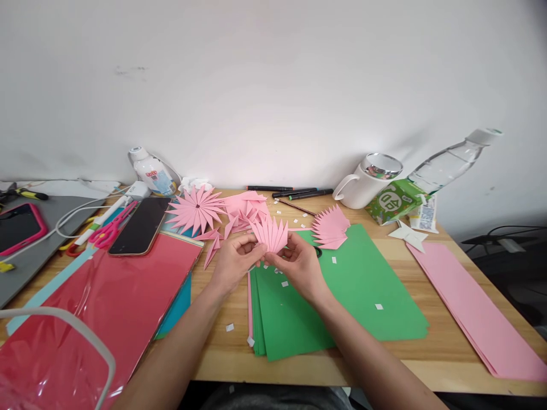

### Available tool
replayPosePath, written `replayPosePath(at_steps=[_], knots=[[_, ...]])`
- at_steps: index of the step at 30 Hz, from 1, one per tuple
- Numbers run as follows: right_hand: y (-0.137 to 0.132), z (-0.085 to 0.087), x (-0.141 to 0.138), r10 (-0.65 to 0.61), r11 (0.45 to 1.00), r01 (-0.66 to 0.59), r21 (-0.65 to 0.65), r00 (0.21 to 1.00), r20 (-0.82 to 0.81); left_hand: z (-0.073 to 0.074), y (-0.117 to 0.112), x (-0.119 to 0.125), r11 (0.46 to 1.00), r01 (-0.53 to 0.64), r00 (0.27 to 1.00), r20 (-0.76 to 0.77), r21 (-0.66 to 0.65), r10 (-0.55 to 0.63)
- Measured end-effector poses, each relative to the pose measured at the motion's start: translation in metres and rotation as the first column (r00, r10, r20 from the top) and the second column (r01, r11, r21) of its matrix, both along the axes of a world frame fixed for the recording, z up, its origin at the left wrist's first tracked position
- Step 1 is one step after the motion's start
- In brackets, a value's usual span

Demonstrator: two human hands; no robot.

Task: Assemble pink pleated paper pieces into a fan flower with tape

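Both of my hands hold a fan of folded pink paper points [270, 234] above a stack of green paper sheets [367, 285]. My left hand [233, 262] pinches its left lower edge, and my right hand [299, 263] grips the base from the right. A finished round pink paper flower [195, 209] lies behind my left hand. Loose pink folded pieces [245, 212] lie beside it, and another pink fan [331, 229] rests on the green paper's far edge.
A red plastic-wrapped paper pack [98, 302] with a phone [141, 226] and pink scissors [111, 229] lies left. Pink paper strips [474, 310] lie right. A white mug [365, 182], a water bottle [448, 165], a green carton [395, 200] and markers [294, 192] stand by the wall. Small white scraps dot the desk.
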State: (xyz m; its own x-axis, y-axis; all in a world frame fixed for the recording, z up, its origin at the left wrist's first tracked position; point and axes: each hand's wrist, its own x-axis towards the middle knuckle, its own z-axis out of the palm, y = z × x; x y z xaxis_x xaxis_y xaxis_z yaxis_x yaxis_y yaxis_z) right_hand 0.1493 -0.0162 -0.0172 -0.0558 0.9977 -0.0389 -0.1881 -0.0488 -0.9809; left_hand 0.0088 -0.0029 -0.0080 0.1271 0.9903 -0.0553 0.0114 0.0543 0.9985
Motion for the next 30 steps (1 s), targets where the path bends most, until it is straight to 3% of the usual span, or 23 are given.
replayPosePath(at_steps=[15, 23, 26, 30], knots=[[-0.003, -0.006, -0.003, 0.058, 0.998, -0.059, 0.003, 0.995, 0.082, -0.002, 0.0, 0.004, 0.993, -0.092, 0.995, 0.019, -0.07, 0.094], [0.001, 0.0, 0.001, -0.032, 0.998, 0.03, -0.055, 0.999, -0.029, 0.0, 0.001, -0.001, 0.992, 0.125, 0.992, 0.028, 0.014, -0.125], [0.001, 0.0, 0.002, -0.042, 0.998, 0.043, -0.048, 0.999, 0.034, -0.001, -0.001, 0.0, 0.988, 0.147, 0.989, -0.014, 0.037, -0.147], [0.002, 0.001, 0.008, -0.075, 0.997, 0.074, 0.012, 0.965, 0.251, -0.001, -0.003, 0.004, 0.994, 0.095, 0.991, -0.1, 0.049, -0.09]])
